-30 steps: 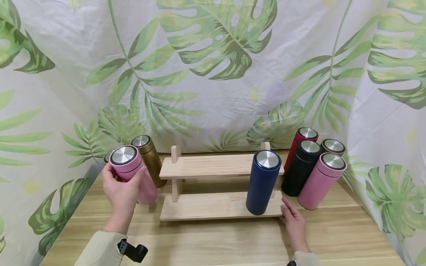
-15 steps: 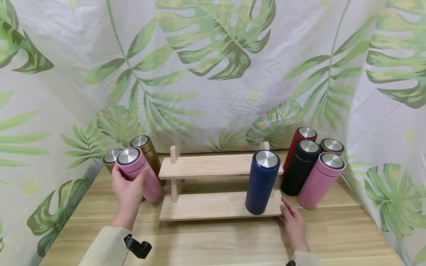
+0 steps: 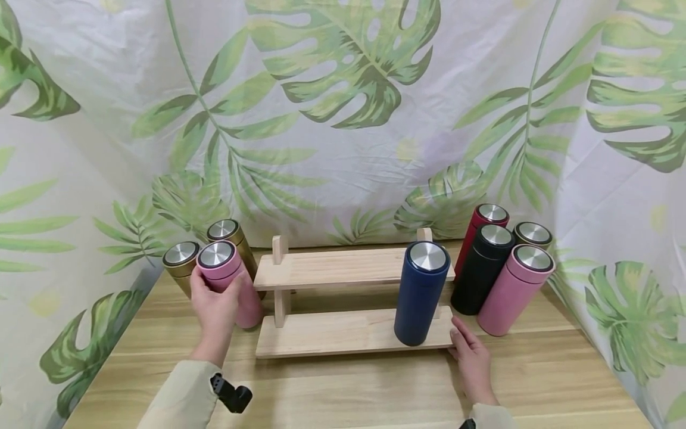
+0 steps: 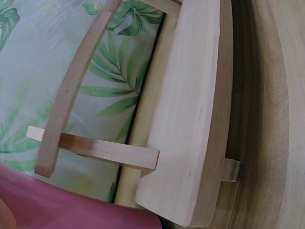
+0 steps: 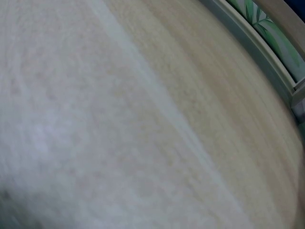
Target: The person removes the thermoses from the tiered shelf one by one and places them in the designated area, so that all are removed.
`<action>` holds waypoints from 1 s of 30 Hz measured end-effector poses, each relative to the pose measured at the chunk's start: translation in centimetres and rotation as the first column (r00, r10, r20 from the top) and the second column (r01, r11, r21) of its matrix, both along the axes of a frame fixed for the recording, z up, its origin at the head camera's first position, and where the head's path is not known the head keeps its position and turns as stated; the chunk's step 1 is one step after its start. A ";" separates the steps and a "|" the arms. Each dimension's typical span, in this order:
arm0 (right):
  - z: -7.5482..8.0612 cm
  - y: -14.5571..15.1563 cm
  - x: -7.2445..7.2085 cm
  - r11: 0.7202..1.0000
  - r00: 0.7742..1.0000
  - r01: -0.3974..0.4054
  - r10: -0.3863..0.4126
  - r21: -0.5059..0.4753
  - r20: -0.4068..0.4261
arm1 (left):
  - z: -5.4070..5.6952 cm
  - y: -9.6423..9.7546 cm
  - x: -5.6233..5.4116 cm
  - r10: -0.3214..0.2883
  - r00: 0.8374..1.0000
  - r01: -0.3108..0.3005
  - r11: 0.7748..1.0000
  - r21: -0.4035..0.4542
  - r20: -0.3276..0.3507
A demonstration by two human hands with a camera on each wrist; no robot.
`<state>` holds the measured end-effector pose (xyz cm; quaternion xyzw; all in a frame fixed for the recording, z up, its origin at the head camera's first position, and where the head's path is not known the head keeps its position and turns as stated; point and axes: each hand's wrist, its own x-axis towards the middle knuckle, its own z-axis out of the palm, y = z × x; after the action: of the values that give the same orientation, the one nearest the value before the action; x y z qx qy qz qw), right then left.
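My left hand (image 3: pixel 216 310) grips a pink thermos bottle (image 3: pixel 249 302) with a steel-topped lid, fingers and thumb around its upper part. The bottle stands just left of a two-tier wooden shelf (image 3: pixel 327 335), in front of two gold thermos bottles (image 3: pixel 180 253). In the left wrist view the pink bottle (image 4: pixel 81 205) fills the lower left corner beside the shelf (image 4: pixel 186 114). At the shelf's lower right corner my right hand (image 3: pixel 473 357) holds the end of the bottom board between thumb and fingers. A blue thermos bottle (image 3: pixel 421 295) stands upright on that board, near its right end.
Right of the shelf, a red thermos (image 3: pixel 479 229), a black thermos (image 3: pixel 482 271), another gold-rimmed one (image 3: pixel 533 233) and a second pink thermos (image 3: pixel 515 292) cluster together. A leaf-print cloth (image 3: pixel 343 179) hangs behind the wooden table (image 3: pixel 343 393).
My left hand has moved right with the pink thermos, closer to the shelf, uncovering the left gold thermos. The right hand stays at the shelf's corner.
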<state>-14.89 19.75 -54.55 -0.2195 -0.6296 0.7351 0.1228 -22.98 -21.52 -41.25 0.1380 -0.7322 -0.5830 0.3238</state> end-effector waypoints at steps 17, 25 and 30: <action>0.1 -0.1 0.0 1.000 1.000 0.010 -0.010 -0.009 0.005 | -1.3 0.2 -0.6 0.013 0.998 -0.013 1.000 0.009 0.055; 0.2 -0.1 0.0 1.000 1.000 0.016 -0.016 -0.025 -0.001 | -0.9 0.0 -0.7 0.004 0.996 -0.005 1.000 0.013 0.087; 0.2 -0.1 0.0 1.000 1.000 0.012 -0.012 -0.016 0.001 | -0.5 -0.3 -0.8 -0.006 0.989 0.011 0.999 -0.034 0.146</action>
<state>-14.87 19.62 -54.40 -0.2247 -0.6223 0.7393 0.1250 -23.79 -21.87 -41.73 0.1718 -0.7645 -0.5599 0.2692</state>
